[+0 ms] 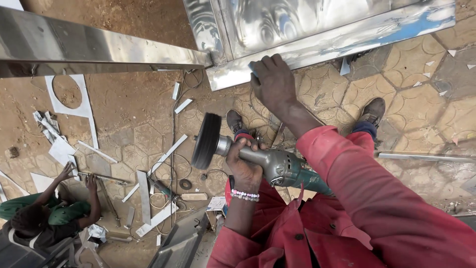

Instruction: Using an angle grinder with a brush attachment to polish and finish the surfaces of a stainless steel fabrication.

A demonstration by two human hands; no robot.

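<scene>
My left hand (244, 167), with a bead bracelet on the wrist, is shut around the neck of a grey and green angle grinder (277, 166). Its thick black polishing wheel (206, 141) points left and hangs free in the air below the steel. My right hand (272, 82) reaches out from a red sleeve, with its fingers curled over the lower edge of a shiny stainless steel frame (347, 34). A long polished steel bar (89, 49) joins that frame at the corner just left of my right hand.
My two shoes (373, 110) stand on patterned paving. Metal offcuts and strips (148, 198) and a cable lie on the dirt at the left. Another person in green (44, 218) crouches at the lower left, both hands on a thin rod (101, 176). A steel strip (426, 157) lies at the right.
</scene>
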